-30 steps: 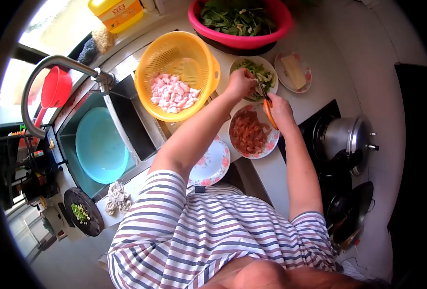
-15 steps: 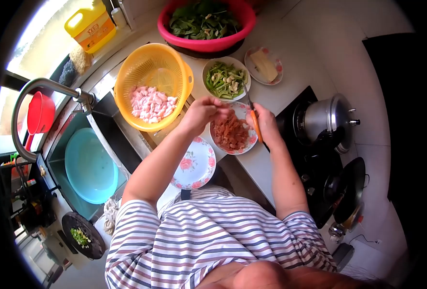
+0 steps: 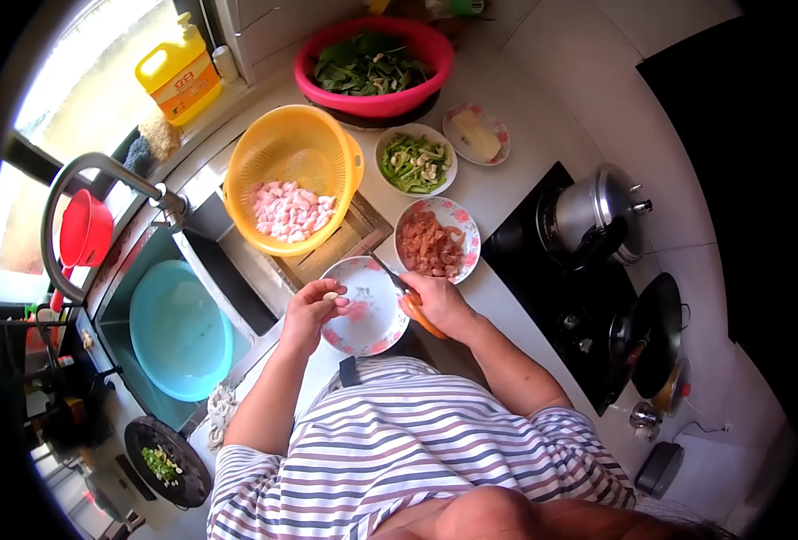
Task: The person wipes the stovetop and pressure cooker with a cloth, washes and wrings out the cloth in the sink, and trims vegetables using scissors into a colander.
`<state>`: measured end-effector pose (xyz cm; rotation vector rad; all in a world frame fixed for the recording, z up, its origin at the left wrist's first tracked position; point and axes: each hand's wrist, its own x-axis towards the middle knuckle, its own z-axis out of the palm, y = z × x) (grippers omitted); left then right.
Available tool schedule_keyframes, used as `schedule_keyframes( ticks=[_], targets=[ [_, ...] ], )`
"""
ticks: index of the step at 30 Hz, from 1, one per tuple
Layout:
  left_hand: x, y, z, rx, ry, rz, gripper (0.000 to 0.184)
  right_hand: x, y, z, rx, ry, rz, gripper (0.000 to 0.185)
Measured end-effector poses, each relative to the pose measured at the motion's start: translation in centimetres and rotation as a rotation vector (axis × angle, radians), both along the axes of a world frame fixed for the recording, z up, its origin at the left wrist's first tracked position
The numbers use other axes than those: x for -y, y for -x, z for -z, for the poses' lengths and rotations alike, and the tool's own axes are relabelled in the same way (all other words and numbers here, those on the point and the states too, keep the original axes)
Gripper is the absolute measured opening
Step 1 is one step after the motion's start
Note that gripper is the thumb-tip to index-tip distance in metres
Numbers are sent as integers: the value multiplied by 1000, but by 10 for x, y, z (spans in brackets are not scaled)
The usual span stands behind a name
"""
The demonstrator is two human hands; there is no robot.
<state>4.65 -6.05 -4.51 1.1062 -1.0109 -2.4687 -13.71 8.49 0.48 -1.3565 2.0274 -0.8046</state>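
Observation:
My right hand is closed around the orange handles of a pair of scissors; the dark blades point up and left over a flower-patterned plate. At that plate's left rim, my left hand pinches a small pale piece that looks like a garlic clove. Just beyond the scissors stands a flowered plate of reddish sliced meat. Behind it is a bowl of cut green vegetables with pale bits on top.
A yellow colander with pinkish-white pieces stands beside the sink, which holds a blue basin. Leafy greens fill a pink basin. A pressure cooker sits on the black stove at right. A faucet arches over the sink.
Both hands have moved back toward my body, from above the meat and vegetables to over the flowered plate. The scissors came along in my right hand; the pale piece now shows in my left.

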Motion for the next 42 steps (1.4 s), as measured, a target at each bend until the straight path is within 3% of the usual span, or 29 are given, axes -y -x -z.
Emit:
schedule_keyframes(
  ticks=[3, 9, 12, 16, 20, 24, 33, 39, 42],
  targets=[
    [-1, -24, 4, 6, -20, -49, 22, -8, -17, 0, 46, -115, -34, 21],
    [-6, -57, 13, -47, -55, -16, 14, -3, -46, 20, 125, -185, -89, 32],
    [-14, -60, 14, -32, 134, -57, 14, 7, -61, 8, 49, -278, -158, 34],
    [-24, -71, 6, -123, -53, -172, 12, 24, -74, 5, -49, -269, -240, 38],
    [-26, -89, 3, -187, -150, -231, 14, 39, -93, 0, 16, -250, -289, 39],
    [-27, -100, 2, -148, -188, -304, 16, 50, -106, -5, -27, -182, -449, 25],
    [-23, -85, 5, -239, -145, -443, 14, 48, -110, -10, -103, -100, -374, 17],
    [-11, -60, -2, -250, -154, -438, 12, 42, -97, -17, -127, -134, -262, 22],
    [-8, -42, -10, -237, -72, -322, 13, 44, -85, -14, -119, -139, -225, 21]
  ],
)
